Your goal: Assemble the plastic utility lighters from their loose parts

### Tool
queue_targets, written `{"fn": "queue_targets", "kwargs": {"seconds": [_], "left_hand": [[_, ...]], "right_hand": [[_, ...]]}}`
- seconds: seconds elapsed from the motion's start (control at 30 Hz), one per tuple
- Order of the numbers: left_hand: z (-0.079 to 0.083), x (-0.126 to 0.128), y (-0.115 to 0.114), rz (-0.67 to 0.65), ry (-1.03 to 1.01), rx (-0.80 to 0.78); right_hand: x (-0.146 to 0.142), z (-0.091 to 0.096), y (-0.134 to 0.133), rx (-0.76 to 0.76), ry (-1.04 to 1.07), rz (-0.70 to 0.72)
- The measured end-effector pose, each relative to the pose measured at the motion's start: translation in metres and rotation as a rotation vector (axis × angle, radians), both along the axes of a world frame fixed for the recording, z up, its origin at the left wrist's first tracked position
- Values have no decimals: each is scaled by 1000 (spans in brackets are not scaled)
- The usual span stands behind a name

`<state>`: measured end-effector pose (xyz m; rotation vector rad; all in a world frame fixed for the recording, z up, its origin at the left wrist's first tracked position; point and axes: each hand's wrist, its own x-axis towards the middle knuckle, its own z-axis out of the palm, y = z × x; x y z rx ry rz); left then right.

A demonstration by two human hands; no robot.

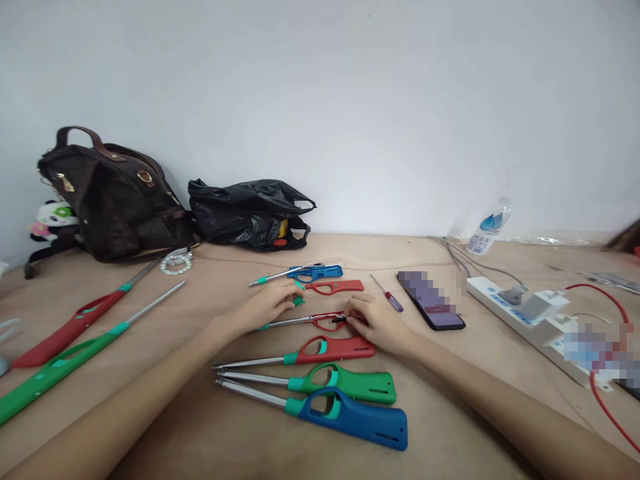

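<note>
One opened red lighter (320,318) lies in the middle of the counter (175,427), rod to the left, with the right hand (374,321) bent over its handle end; whether that grip is clamped I cannot tell. The left hand (273,303) curls close beside a small green piece (299,301) (I cannot tell whether its grip pinches the piece). Just beyond the opened lighter lies a red handle half (345,286), and past that an opened blue lighter (327,271). Nearer the person rest a closed red lighter (340,348), a green lighter (365,385) and a blue lighter (360,418). A screwdriver (393,301) lies near a phone (431,301) on the right.
</note>
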<state>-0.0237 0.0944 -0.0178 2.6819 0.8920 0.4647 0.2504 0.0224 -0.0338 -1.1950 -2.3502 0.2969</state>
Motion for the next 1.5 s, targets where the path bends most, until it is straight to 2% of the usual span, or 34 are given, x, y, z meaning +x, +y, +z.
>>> {"fn": "queue_targets", "kwargs": {"seconds": [0.2, 0.3, 0.47, 0.63, 0.9, 1.17, 1.3, 1.5], "left_hand": [[-1, 6, -5, 35, -78, -50], [-1, 7, -4, 20, -92, -11], [0, 4, -2, -17, 21, 33], [6, 1, -2, -27, 81, 14], [-1, 1, -7, -18, -37, 163], [1, -2, -4, -105, -51, 135], [0, -6, 4, -160, -7, 136], [-4, -6, 8, -127, 137, 229]], "right_hand": [[-1, 0, -1, 6, -14, -9], [-1, 1, -1, 0, -6, -7], [-1, 1, -1, -11, -6, -10], [-1, 0, -1, 0, -11, -13], [-1, 0, -1, 20, -14, -8], [-2, 2, -2, 12, -15, -6], [-3, 3, -3, 9, -19, -14], [-2, 0, -2, 25, -10, -25]]}}
